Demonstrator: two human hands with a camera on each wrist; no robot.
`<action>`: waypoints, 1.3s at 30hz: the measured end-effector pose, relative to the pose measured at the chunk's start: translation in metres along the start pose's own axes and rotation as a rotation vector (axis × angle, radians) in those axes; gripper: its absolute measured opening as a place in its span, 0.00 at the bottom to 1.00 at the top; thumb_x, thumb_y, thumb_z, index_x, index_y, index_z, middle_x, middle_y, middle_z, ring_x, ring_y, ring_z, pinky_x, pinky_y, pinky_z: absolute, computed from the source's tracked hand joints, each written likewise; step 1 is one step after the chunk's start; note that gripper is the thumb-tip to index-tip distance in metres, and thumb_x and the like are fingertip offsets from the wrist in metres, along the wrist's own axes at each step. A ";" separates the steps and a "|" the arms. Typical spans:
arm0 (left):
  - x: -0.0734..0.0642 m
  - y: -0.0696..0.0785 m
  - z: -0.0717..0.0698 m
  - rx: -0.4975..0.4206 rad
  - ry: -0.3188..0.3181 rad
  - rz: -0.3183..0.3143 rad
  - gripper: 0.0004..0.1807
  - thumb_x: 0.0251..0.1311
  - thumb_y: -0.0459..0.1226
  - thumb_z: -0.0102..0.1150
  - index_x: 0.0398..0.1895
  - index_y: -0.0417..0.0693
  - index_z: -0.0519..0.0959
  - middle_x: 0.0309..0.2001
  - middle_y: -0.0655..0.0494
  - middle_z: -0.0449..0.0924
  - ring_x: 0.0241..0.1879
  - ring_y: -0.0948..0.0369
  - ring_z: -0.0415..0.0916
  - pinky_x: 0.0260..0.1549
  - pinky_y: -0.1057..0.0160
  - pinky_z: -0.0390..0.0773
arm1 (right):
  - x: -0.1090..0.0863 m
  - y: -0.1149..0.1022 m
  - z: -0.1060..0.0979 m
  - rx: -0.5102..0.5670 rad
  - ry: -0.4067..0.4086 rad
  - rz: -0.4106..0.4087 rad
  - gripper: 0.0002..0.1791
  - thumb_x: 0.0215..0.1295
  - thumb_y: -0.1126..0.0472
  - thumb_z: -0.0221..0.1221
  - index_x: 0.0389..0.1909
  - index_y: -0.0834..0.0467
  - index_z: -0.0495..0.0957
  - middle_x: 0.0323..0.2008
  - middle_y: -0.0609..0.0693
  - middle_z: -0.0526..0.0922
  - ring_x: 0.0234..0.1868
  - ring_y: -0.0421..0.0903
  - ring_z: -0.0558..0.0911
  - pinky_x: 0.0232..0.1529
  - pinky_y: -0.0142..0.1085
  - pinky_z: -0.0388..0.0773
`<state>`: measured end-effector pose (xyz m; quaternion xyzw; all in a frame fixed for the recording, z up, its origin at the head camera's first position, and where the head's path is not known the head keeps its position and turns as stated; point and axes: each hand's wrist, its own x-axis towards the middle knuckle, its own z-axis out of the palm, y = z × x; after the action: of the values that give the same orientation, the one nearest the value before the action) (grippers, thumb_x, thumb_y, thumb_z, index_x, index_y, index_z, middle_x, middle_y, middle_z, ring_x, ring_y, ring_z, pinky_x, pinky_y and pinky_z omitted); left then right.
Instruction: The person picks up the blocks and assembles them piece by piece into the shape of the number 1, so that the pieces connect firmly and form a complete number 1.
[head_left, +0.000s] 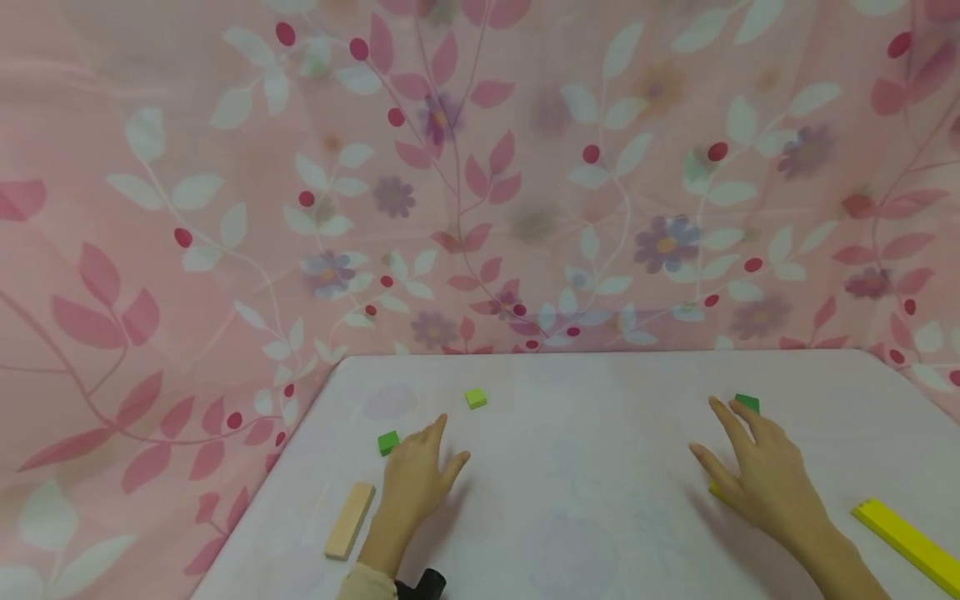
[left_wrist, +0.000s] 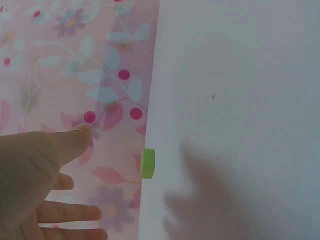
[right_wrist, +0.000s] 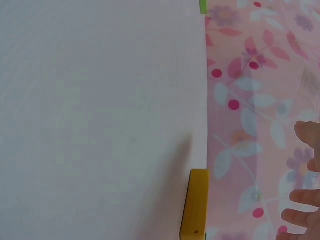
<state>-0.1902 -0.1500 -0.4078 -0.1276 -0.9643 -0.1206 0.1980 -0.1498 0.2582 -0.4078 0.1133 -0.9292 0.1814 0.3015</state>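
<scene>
My left hand [head_left: 422,475] hovers over the left part of the table with its fingers spread and nothing in them. Close by its knuckles lies a green block [head_left: 387,442], and farther back a lime-green block [head_left: 476,398], which the left wrist view also shows. Beside the left forearm is a flat pale wooden block [head_left: 349,521]. On the other side, my right hand [head_left: 772,479] is held with fingers apart and holds nothing. It partly covers a dark green block [head_left: 747,403] beyond its fingertips and a yellow block [right_wrist: 195,205] below its thumb.
A long yellow bar [head_left: 907,546] lies at the right, outside the right forearm. The white-covered table [head_left: 577,467] ends at the back against a pink floral curtain [head_left: 525,208], which also hangs along the left side. A black device [head_left: 426,585] sits at the left wrist.
</scene>
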 end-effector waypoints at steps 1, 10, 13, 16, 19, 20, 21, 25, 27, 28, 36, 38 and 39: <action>-0.002 -0.003 -0.001 0.008 0.010 0.004 0.32 0.55 0.50 0.63 0.57 0.38 0.73 0.47 0.38 0.80 0.46 0.44 0.78 0.44 0.45 0.76 | -0.002 0.003 -0.001 0.004 -0.013 0.013 0.38 0.55 0.52 0.65 0.64 0.63 0.64 0.55 0.72 0.69 0.49 0.73 0.69 0.39 0.70 0.63; -0.025 -0.039 -0.005 0.027 0.015 -0.046 0.26 0.52 0.44 0.67 0.50 0.35 0.77 0.43 0.37 0.80 0.42 0.43 0.78 0.38 0.48 0.78 | -0.018 0.028 -0.007 0.037 -0.134 0.092 0.39 0.59 0.52 0.63 0.66 0.65 0.59 0.54 0.74 0.68 0.49 0.73 0.66 0.42 0.70 0.62; -0.031 -0.048 -0.008 0.042 0.025 -0.061 0.26 0.49 0.43 0.69 0.47 0.35 0.78 0.41 0.37 0.80 0.40 0.44 0.77 0.35 0.48 0.79 | -0.022 0.032 -0.010 0.013 -0.184 0.112 0.39 0.59 0.50 0.63 0.65 0.66 0.60 0.52 0.74 0.69 0.48 0.72 0.67 0.42 0.70 0.63; -0.035 -0.056 -0.008 0.064 0.024 -0.088 0.26 0.47 0.43 0.71 0.46 0.34 0.78 0.39 0.37 0.80 0.38 0.44 0.77 0.33 0.48 0.79 | -0.024 0.035 -0.013 -0.009 -0.245 0.130 0.39 0.59 0.48 0.62 0.65 0.67 0.61 0.52 0.75 0.69 0.47 0.72 0.68 0.42 0.69 0.64; -0.038 -0.063 -0.007 0.085 0.012 -0.115 0.27 0.47 0.43 0.70 0.46 0.33 0.78 0.38 0.37 0.79 0.38 0.43 0.76 0.33 0.47 0.78 | -0.024 0.038 -0.015 -0.030 -0.327 0.156 0.38 0.61 0.45 0.60 0.63 0.68 0.64 0.52 0.75 0.70 0.47 0.72 0.69 0.42 0.68 0.66; -0.039 -0.065 -0.007 0.091 0.001 -0.127 0.27 0.47 0.44 0.70 0.46 0.33 0.77 0.38 0.37 0.78 0.39 0.42 0.75 0.33 0.46 0.77 | -0.023 0.039 -0.016 -0.035 -0.358 0.167 0.38 0.61 0.44 0.59 0.62 0.68 0.65 0.52 0.75 0.70 0.48 0.72 0.69 0.42 0.68 0.66; -0.040 -0.067 -0.007 0.095 -0.010 -0.139 0.28 0.47 0.44 0.70 0.46 0.32 0.77 0.39 0.36 0.78 0.39 0.42 0.74 0.33 0.46 0.77 | -0.023 0.040 -0.016 -0.043 -0.388 0.177 0.38 0.62 0.43 0.58 0.61 0.68 0.65 0.52 0.76 0.70 0.48 0.72 0.70 0.42 0.68 0.67; -0.042 -0.072 -0.009 0.103 -0.079 -0.196 0.30 0.48 0.45 0.68 0.48 0.29 0.76 0.39 0.34 0.75 0.41 0.40 0.72 0.34 0.43 0.75 | -0.022 0.045 -0.016 -0.049 -0.474 0.201 0.37 0.63 0.41 0.55 0.60 0.68 0.67 0.50 0.76 0.71 0.47 0.72 0.71 0.42 0.66 0.68; -0.043 -0.075 -0.010 0.110 -0.111 -0.211 0.30 0.48 0.44 0.68 0.46 0.27 0.75 0.38 0.33 0.74 0.40 0.40 0.71 0.34 0.43 0.75 | -0.023 0.048 -0.016 -0.043 -0.498 0.200 0.37 0.63 0.41 0.56 0.59 0.68 0.68 0.49 0.76 0.73 0.46 0.71 0.73 0.42 0.65 0.69; -0.043 -0.076 -0.011 0.111 -0.125 -0.218 0.29 0.48 0.44 0.68 0.44 0.27 0.76 0.37 0.33 0.74 0.40 0.40 0.71 0.34 0.43 0.75 | -0.023 0.049 -0.016 -0.033 -0.507 0.197 0.36 0.63 0.42 0.56 0.59 0.68 0.68 0.47 0.74 0.74 0.45 0.69 0.74 0.41 0.64 0.70; -0.049 -0.090 -0.012 0.064 -0.177 -0.259 0.19 0.50 0.42 0.65 0.27 0.31 0.76 0.29 0.40 0.71 0.31 0.46 0.72 0.26 0.46 0.74 | -0.024 0.056 -0.015 0.044 -0.622 0.212 0.34 0.60 0.48 0.61 0.55 0.72 0.69 0.37 0.58 0.81 0.36 0.51 0.80 0.37 0.52 0.77; -0.051 -0.093 -0.014 0.042 -0.186 -0.270 0.18 0.50 0.42 0.64 0.26 0.32 0.75 0.27 0.42 0.70 0.28 0.49 0.71 0.25 0.48 0.73 | -0.023 0.057 -0.015 0.058 -0.638 0.212 0.33 0.60 0.50 0.62 0.54 0.73 0.69 0.36 0.56 0.82 0.35 0.51 0.80 0.37 0.50 0.78; -0.052 -0.094 -0.014 0.035 -0.192 -0.271 0.18 0.51 0.43 0.64 0.26 0.32 0.76 0.27 0.43 0.70 0.27 0.50 0.71 0.24 0.49 0.73 | -0.024 0.057 -0.015 0.062 -0.640 0.216 0.32 0.59 0.51 0.62 0.54 0.73 0.70 0.35 0.55 0.82 0.34 0.50 0.80 0.37 0.49 0.78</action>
<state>-0.1669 -0.2526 -0.4334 -0.0036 -0.9892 -0.1166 0.0890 -0.1416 0.3186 -0.4260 0.0746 -0.9774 0.1957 -0.0298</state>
